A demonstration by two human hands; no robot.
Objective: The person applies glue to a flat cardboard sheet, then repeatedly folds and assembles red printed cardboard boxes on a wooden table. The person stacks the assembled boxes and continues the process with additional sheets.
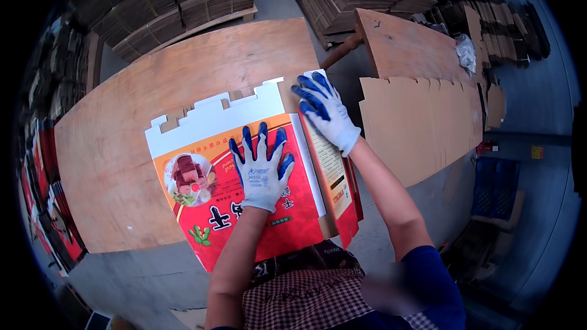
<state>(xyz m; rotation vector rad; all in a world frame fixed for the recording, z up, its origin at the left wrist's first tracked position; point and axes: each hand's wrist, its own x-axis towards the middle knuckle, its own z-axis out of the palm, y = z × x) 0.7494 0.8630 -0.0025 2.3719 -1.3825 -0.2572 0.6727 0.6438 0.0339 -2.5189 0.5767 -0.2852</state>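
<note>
A flat red printed cardboard box (232, 223) with a white cut edge lies on the wooden table, its near end at my apron. My left hand (261, 168), in a white glove with blue-coated fingers, lies flat on the printed face with the fingers spread. The matching glove covers my right hand (327, 113), which rests with outstretched fingers on the box's far right corner. Below that hand a narrow printed side panel (330, 174) is folded at an angle along the right edge.
Beyond the box stretches the wooden table (110, 165). Plain brown cardboard sheets (422, 125) lie to the right, by a second wooden board (409, 43). Bundled cardboard stacks (214, 0) stand at the back, one on a pallet. A blue plastic crate (495, 186) is at far right.
</note>
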